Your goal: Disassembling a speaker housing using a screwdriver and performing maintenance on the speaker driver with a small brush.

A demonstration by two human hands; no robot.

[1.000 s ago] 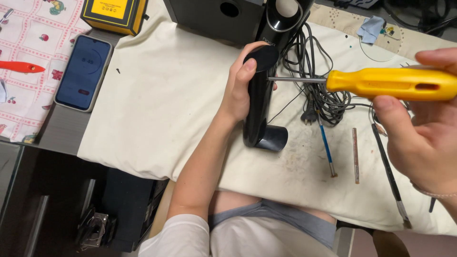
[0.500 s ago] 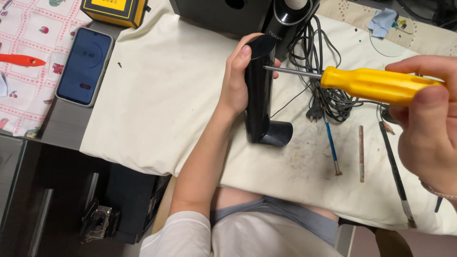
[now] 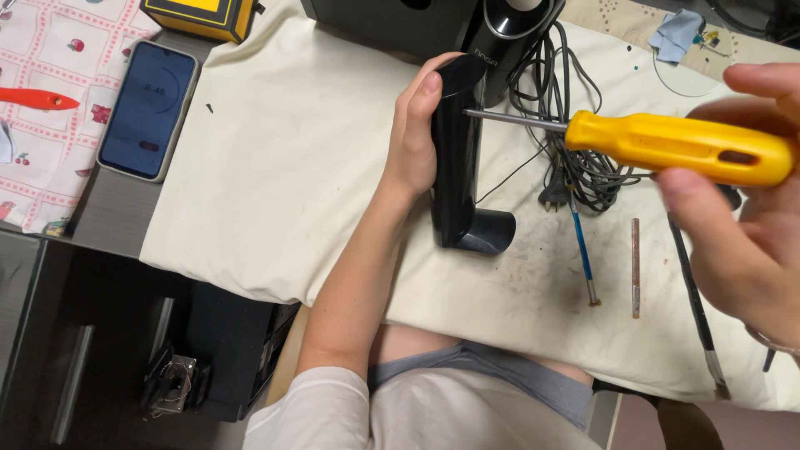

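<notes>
A tall, glossy black speaker housing (image 3: 457,158) is held upright on a stained cream cloth (image 3: 275,192), steadied by the left hand (image 3: 414,137), whose fingers are closed around its back edge with the thumb laid along the side. A yellow-handled screwdriver (image 3: 667,146) is gripped in the right hand (image 3: 742,208), the fingers wrapped about the handle, and its steel shaft is pointed level at the upper face of the housing, the tip at or just touching the surface. For the screw to be worked cleanly, the shaft is best kept square to the housing, the tip seated fully before any turn is made, and the housing pressed firmly to the cloth so that it is not tipped. A tangle of dark cable (image 3: 575,158) is seen just behind the tool; loose bits (image 3: 635,267) are laid out on the cloth to the right. A phone (image 3: 148,108) is left well apart, near the cloth's far left edge.
</notes>
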